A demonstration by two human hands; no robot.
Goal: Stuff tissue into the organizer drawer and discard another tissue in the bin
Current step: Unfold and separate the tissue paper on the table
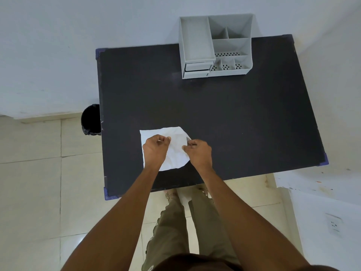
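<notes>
A white, creased tissue (175, 147) lies flat on the near left part of the black table (234, 118). My left hand (155, 150) rests on its left half with fingers pinched on the paper. My right hand (198, 152) pinches the tissue's right edge, where a corner is folded up. A grey desk organizer (230, 47) stands at the far edge of the table, with small drawers (197, 69) at its front left. A black bin (91, 119) stands on the floor against the table's left side.
White walls run behind and to the left of the table. Pale floor tiles lie left of the table, and my legs stand at its near edge. A wall socket (334, 224) sits low at the right.
</notes>
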